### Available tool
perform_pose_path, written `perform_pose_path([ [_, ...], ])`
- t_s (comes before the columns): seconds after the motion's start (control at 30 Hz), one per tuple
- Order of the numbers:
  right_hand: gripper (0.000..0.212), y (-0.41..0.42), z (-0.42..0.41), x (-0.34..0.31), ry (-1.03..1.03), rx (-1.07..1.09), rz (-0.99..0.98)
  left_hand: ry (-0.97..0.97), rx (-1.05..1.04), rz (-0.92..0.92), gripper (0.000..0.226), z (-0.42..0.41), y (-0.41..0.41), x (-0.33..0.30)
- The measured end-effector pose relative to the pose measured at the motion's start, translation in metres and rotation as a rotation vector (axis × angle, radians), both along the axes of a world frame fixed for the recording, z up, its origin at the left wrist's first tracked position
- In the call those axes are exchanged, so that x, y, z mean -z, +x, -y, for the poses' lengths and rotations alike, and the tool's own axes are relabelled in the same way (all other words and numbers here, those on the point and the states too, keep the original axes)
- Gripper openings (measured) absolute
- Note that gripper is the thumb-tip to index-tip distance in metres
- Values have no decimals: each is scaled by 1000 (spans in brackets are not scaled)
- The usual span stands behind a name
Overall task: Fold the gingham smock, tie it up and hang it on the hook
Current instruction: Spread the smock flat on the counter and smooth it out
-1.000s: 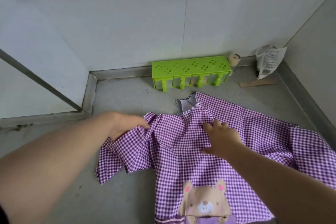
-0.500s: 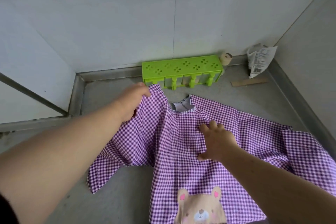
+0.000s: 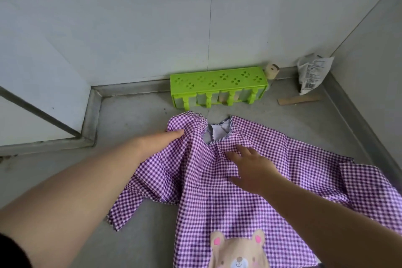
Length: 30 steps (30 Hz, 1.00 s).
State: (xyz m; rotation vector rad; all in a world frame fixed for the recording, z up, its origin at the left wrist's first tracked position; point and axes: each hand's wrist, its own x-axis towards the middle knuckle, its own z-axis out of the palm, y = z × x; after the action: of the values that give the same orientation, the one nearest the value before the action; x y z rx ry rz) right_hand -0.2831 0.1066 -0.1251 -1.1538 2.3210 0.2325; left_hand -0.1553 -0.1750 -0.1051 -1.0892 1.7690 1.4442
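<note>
We lose the gingham smock point(image 3: 250, 185) at the bottom and right edges; its bear patch point(image 3: 239, 250) is cut at the muzzle. Cloth bunched at the smock's shoulder hides most of the left hand point(image 3: 161, 139). The printing on the crumpled packet point(image 3: 313, 73) beyond the smock is too small to read.

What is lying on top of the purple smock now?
The right hand rests flat on the smock below the collar. The left hand holds a raised fold; its fingers are hidden under the cloth.
</note>
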Motion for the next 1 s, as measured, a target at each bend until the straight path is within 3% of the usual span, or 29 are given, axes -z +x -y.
perform_pose_path([
  [0.07, 101, 4, 0, 5, 36, 30, 24, 19, 142, 42, 118, 9, 11, 7],
  [0.17, 115, 1, 3, 11, 57, 90, 18, -27, 450, 120, 132, 15, 29, 6],
  [0.33, 119, -9, 12, 12, 93, 134, 16, -93, 615, 355, 154, 43, 69, 19],
  [0.43, 120, -12, 14, 15, 111, 136, 17, -87, 635, 446, 136, 58, 88, 17],
  [0.53, 121, -12, 13, 17, 118, 120, 4, -228, 697, 503, 76, 64, 102, -4],
  [0.6, 122, -12, 12, 18, 117, 117, 6, -387, 728, 520, 54, 70, 112, -10],
  [0.77, 121, -12, 12, 19, 122, 89, -19, -547, 730, 677, 66, 97, 124, 5],
  [0.83, 120, -13, 11, 20, 118, 84, -20, -597, 663, 622, 69, 88, 107, -5],
  [1.0, 119, -14, 10, 22, 116, 91, -8, -687, 531, 133, 67, 47, 32, -1],
])
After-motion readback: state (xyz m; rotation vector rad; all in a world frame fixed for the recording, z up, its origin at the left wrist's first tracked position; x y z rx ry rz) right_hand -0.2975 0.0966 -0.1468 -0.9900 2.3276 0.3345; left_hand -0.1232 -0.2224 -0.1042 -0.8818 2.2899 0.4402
